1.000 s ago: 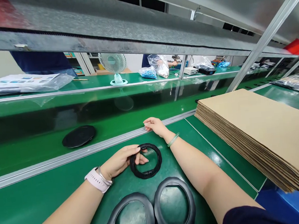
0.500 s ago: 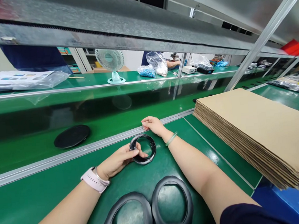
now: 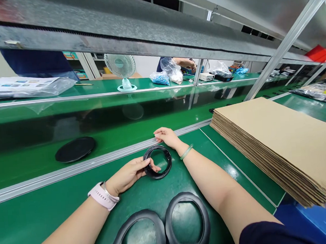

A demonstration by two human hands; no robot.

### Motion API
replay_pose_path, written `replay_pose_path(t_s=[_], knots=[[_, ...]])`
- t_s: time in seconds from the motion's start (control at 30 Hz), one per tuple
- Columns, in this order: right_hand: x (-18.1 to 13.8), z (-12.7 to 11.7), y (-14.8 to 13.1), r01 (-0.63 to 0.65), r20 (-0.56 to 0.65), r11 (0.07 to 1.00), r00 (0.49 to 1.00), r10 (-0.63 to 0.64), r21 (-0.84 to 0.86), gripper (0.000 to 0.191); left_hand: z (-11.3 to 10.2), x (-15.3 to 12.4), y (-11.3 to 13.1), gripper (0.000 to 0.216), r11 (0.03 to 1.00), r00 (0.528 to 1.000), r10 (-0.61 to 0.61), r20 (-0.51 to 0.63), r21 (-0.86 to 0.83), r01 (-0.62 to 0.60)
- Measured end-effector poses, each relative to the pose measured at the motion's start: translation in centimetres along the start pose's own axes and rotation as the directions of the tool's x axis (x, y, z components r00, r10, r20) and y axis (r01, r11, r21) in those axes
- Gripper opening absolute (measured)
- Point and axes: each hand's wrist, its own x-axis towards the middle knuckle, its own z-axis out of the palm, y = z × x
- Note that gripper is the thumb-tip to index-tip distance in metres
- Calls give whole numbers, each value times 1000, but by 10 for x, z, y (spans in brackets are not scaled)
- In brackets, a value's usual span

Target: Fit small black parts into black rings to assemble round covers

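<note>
Head view: your L hand [image 3: 129, 174] is clamping the small black ring [image 3: 158, 162], thumb thru the hole, fingers on the outer rim. The ring is sitting tilted just over the green bench [image 3: 32, 222], between both hands. Vs 1 s ago you're holding it further fwd, nearer the alu rail [image 3: 71, 170]. Half a sec ago it was more edge-on; now its face is showing again.

Your R hand [image 3: 166, 136] isn't shifting: fingers loosely together, lying on the rail, gripping nothing. The black disc [image 3: 75, 149] on the belt [image 3: 152, 124] is drifting left.

Room: two bigger rings [image 3: 188, 223] are lying side by side betw. your forearms. The cardboard stack [image 3: 280, 143] is crowding the right. The bench to the left is lying open.
</note>
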Motion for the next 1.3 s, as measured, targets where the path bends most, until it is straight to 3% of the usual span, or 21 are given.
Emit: replay_pose_path(t_s=[0.3,0.53,1.3], knots=[[-1,0,0,11,5,1000,1000,-11,-7,17,-1,2,-2,29,1000,1000,-8,-11,-17,8],[0,0,0,20,4,1000,1000,-20,-7,16,1,2,0,25,989,997,60,39,131,-65],[2,1,5,27,-4,998,1000,-27,-51,10,-5,1,-5,32,977,999,10,48,213,-20]])
